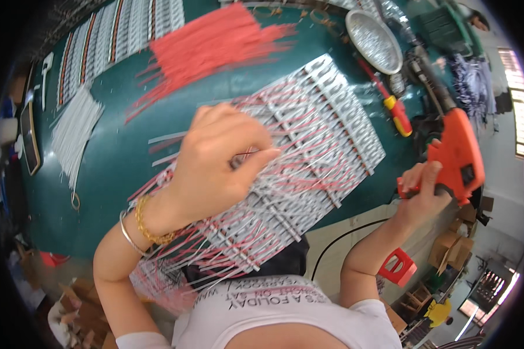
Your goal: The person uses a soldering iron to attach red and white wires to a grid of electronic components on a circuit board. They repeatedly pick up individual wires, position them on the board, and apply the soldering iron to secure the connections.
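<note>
A grey panel (343, 116) of many small metallic-looking parts in rows, crossed by dark strips, lies tilted on the green table. Red and white wires (297, 174) stick out all over it. Above its left part is my left hand (224, 157), thumb and fingertips pinched together; what they hold, if anything, is hidden. My right hand (425, 189) grips an orange pistol-shaped tool (457, 151) at the table's right edge. The tool's dark front part points toward the far side, away from the panel.
Red wires (209, 43) and white wires (75, 131) lie bundled on the green table (116, 168). More grey panels (116, 35) sit far left. A red-and-yellow screwdriver (397, 113) and a shallow metal dish (374, 41) are at right. A red stool (399, 267) stands below.
</note>
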A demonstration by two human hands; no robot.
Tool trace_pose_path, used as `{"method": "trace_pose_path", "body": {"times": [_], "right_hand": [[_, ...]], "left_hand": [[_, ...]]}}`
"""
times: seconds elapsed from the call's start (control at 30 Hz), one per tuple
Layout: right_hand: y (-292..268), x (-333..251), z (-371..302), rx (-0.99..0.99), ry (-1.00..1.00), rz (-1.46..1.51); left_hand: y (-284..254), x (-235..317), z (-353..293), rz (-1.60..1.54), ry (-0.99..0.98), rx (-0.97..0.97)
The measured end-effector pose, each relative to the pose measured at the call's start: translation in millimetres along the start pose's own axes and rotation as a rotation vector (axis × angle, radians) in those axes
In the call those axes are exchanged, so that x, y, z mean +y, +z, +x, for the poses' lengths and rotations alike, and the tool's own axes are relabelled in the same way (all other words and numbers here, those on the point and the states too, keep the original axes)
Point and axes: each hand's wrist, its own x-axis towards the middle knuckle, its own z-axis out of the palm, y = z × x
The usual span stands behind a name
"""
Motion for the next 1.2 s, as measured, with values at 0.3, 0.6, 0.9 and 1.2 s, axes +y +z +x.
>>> {"method": "trace_pose_path", "body": {"times": [0.3, 0.6, 0.9, 1.2], "right_hand": [[-37.3, 3.3, -78.7, -0.279, 0.028, 0.223], [-108.0, 50.3, -121.1, -0.554, 0.304, 0.659], [-83.4, 5.1, -94.1, -0.858, 0.307, 0.189], [-66.4, -11.0, -110.9, -0.62, 0.368, 0.299]], "left_hand": [[15.3, 4.9, -8.9, 0.102, 0.095, -0.135], [19.5, -1.0, -6.6, 0.201, 0.027, -0.092], [18.4, 1.1, -6.3, 0.072, 0.161, -0.084], [25.4, -6.1, -4.8, 0.232, 0.117, -0.039]]}}
